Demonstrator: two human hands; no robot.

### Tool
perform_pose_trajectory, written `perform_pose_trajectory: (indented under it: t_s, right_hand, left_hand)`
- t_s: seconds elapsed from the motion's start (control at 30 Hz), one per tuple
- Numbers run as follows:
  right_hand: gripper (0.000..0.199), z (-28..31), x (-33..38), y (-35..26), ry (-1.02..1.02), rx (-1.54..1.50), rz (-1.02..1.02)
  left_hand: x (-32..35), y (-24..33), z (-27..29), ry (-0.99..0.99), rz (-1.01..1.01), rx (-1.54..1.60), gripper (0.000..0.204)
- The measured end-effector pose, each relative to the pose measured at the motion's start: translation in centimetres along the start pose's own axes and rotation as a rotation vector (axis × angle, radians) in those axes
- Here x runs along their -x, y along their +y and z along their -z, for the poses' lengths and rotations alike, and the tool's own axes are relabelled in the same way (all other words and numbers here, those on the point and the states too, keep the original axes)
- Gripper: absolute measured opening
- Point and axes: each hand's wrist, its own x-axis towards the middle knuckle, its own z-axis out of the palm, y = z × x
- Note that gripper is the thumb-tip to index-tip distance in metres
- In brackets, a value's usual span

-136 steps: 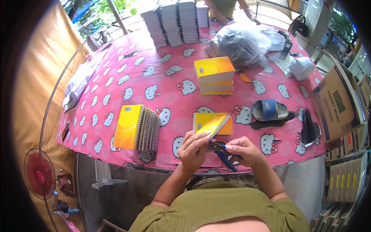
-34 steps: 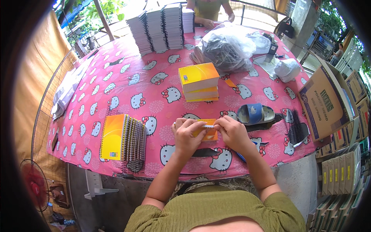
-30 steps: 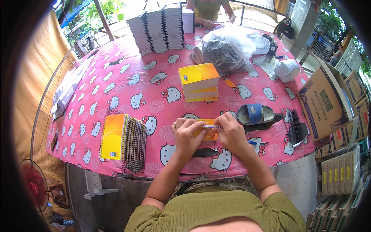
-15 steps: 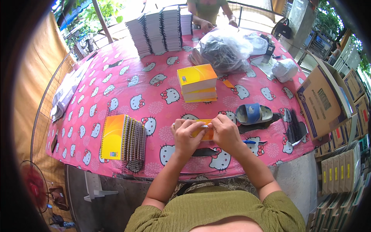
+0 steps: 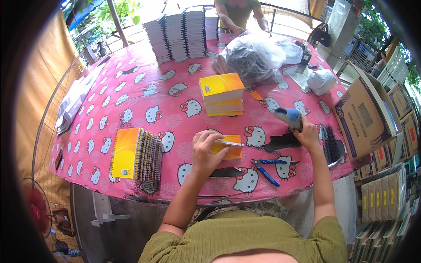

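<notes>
At the near middle of the table, my left hand (image 5: pixel 206 149) is closed on the edge of a small yellow-orange notebook (image 5: pixel 232 151). A narrow white strip, perhaps page edges, shows beside its fingers. My right hand (image 5: pixel 308 135) grips a blue slipper (image 5: pixel 288 116) by one end, raised and tilted off the table. Beneath it lies a flat black piece (image 5: pixel 283 141). Blue-handled pliers (image 5: pixel 267 172) rest open between my forearms. To the left stands a row of spiral-bound yellow notebooks (image 5: pixel 127 153). Farther off sits a pile of yellow notebooks (image 5: pixel 222 87).
Black spiral coils (image 5: pixel 330 142) lie at the right near a cardboard box (image 5: pixel 366 118). Clear plastic bags (image 5: pixel 252 55) sit at the back, beside tall stacks of bound books (image 5: pixel 177 37). Another person (image 5: pixel 239 15) stands across the table. A pink patterned cloth (image 5: pixel 144 94) covers the table.
My right hand has left the notebook, moved right and picked up the slipper. The pliers now lie uncovered on the table. My left hand stays on the notebook.
</notes>
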Motion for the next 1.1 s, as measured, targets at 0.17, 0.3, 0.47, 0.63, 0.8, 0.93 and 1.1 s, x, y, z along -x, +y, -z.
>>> perform_pose_trajectory:
  t_s: [0.17, 0.3, 0.47, 0.63, 0.8, 0.93, 1.1]
  right_hand:
    - [0.034, -0.6, 0.4, -10.0, -0.263, -1.231, 0.096]
    - [0.031, -1.8, -0.8, -10.4, -0.445, -0.929, 0.175]
    - [0.027, -2.9, -1.1, -11.5, -0.432, -0.801, 0.406]
    - [0.03, -1.6, -1.8, -12.7, -0.536, -0.858, 0.294]
    - [0.027, -2.2, -2.1, -12.1, -0.526, -1.006, 0.319]
    - [0.029, -3.2, -2.8, -13.2, -0.457, -0.785, 0.237]
    - [0.04, -4.5, -3.3, -13.7, -0.397, -0.712, 0.373]
  left_hand:
    - [0.3, -0.6, 0.2, 0.03, -0.013, 0.042, 0.025]
    - [0.3, -0.8, 0.3, 0.028, -0.007, 0.057, 0.024]
    - [0.3, -0.8, 0.5, -0.031, 0.02, 0.039, 0.024]
    - [-0.6, -0.9, 0.7, -0.087, 0.074, 0.107, 0.024]
    - [-1.4, -0.6, 0.8, -0.186, 0.182, 0.13, 0.034]
    - [-2.4, -0.7, 1.0, -0.127, 0.086, 0.044, 0.049]
    - [-0.9, -2.8, 1.4, -0.031, 0.346, 0.189, 0.048]
